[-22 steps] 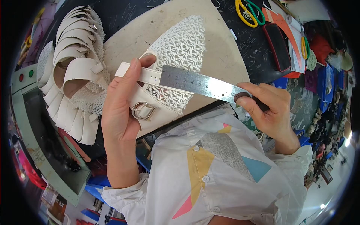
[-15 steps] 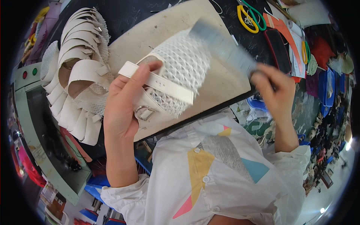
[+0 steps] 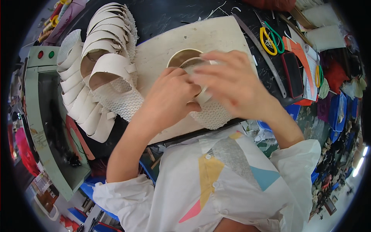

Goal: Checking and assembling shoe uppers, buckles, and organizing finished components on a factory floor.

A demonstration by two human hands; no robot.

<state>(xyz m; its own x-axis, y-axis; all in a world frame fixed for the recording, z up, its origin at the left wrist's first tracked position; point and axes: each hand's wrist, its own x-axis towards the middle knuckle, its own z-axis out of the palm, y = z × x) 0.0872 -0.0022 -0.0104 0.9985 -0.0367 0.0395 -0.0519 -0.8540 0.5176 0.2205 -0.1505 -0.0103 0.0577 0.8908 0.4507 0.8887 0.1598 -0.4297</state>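
Observation:
A white woven shoe upper point(image 3: 213, 115) with a cream strap point(image 3: 186, 52) is between my hands, over the cream board. My left hand point(image 3: 170, 96) is closed on the upper, its fingers curled at the strap. My right hand point(image 3: 236, 83) is just beside it, palm down over the strap. Motion smears the right fingers, so whether they pinch the strap cannot be made out. Both hands hide the middle of the upper. To the left lie several similar shoe uppers point(image 3: 112, 79), nested in overlapping rows, with smooth bands and woven parts.
The cream board point(image 3: 154, 52) lies on a black tabletop point(image 3: 166, 19). Right of it are a long grey metal strip point(image 3: 264, 55), scissors with yellow and green handles point(image 3: 269, 41), a dark red-edged phone point(image 3: 292, 73) and orange pieces point(image 3: 299, 50). A pale green machine point(image 3: 34, 92) stands left.
The grey metal strip has left my right hand and lies on the table beside the board. My right hand has come left to the shoe upper. My left hand has moved right with the upper.

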